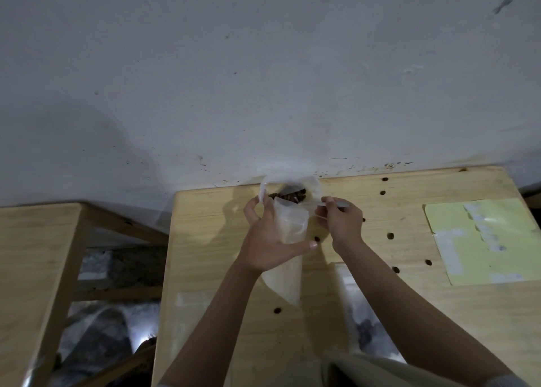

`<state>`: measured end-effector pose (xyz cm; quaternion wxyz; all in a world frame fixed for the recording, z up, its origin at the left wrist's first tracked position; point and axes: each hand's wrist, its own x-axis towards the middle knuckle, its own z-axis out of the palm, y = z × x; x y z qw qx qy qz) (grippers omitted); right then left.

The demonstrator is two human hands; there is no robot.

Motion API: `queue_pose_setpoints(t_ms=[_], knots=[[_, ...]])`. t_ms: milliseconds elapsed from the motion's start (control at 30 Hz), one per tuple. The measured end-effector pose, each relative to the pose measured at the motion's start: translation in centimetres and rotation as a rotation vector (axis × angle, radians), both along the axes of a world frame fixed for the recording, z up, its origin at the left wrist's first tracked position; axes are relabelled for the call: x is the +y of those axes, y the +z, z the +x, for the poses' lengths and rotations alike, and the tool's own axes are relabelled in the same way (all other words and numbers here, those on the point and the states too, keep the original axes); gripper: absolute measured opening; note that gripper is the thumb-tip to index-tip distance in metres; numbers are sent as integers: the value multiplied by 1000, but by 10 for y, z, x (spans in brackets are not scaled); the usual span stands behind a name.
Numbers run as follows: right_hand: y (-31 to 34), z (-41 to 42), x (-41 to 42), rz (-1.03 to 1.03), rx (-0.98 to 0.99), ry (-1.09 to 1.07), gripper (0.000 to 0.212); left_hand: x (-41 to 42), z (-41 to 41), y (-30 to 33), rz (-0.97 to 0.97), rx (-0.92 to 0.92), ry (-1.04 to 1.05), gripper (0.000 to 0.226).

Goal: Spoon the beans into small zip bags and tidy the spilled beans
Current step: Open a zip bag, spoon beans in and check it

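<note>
Over the wooden table [409, 313], left hand [269, 240] gripping a zip bag [289, 225], right hand [344, 221] pinching the spoon [316, 204].

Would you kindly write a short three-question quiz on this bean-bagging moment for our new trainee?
1. True or false: the left hand holds the small zip bag upright.
2. What does the right hand pinch? A) the spoon B) the yellow sheet C) a loose bean
3. Fill in: spilled beans lie scattered on the wooden ____.

Key: 1 true; 2 A; 3 table. The beans in the white container sit at the table's far edge, just behind the bag.
</note>
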<state>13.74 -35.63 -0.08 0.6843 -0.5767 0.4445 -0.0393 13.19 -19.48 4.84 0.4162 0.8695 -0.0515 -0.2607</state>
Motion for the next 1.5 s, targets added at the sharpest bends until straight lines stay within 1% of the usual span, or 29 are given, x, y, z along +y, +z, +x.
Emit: queue_pose_setpoints(t_ms=[133, 233, 433, 600, 800, 1000, 1167, 1233, 1333, 1400, 1500], knots=[[0, 2, -3, 77, 29, -79, 17, 4, 3, -3, 20, -5, 35, 138], [2, 4, -10, 116, 16, -100, 17, 9, 7, -5, 41, 3, 68, 138], [14, 6, -19, 130, -39, -59, 19, 11, 10, -6, 21, 49, 44, 137], [25, 7, -18, 133, -67, -32, 22, 15, 4, -11, 43, -6, -8, 136], [42, -1, -22, 85, -125, 47, 23, 20, -7, -19, 66, -146, 63, 137], [64, -18, -31, 33, -210, 105, 21, 20, -14, -21, 78, -222, 114, 135], [72, -31, -27, -35, -243, 184, 21, 18, -18, -19, 100, -265, 112, 135], [73, -35, -22, -96, -265, 249, 20, 16, -19, -20, 110, -271, 100, 135], [73, -40, -17, -193, -351, 370, 18, 14, -21, -22, 121, -276, 96, 134], [74, -42, -15, -219, -417, 363, 17, 15, -21, -23, 110, -260, 110, 133], [70, -42, -16, -268, -459, 276, 17, 17, -21, -25, 113, -223, 128, 135]])
